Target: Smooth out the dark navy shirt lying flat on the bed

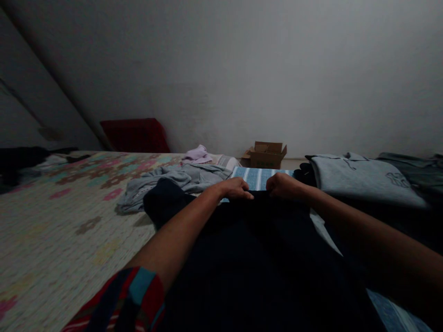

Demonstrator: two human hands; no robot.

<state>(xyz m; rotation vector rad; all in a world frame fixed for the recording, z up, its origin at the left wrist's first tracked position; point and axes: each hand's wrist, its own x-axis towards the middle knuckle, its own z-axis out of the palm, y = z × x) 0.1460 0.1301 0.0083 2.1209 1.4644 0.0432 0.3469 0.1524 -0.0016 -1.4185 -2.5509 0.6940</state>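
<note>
A dark navy garment (263, 267) spreads out in front of me, its far edge pinched in both hands. My left hand (236, 188) is closed on that edge, thumb pointing right. A short gap away, my right hand (284, 186) is closed on the same edge. One dark part of the garment, perhaps a sleeve, bunches up left of my left forearm. The cloth is too dark to show what kind of garment it is. Just beyond my hands lies a blue and white striped cloth (259, 177).
A crumpled grey garment (180, 177) and a lilac cloth (198, 154) lie on the flowered bedspread (104, 230) at left. At right sits a folded grey hoodie (363, 177) beside dark clothes. An open cardboard box (266, 157) and a red object (134, 133) stand by the wall.
</note>
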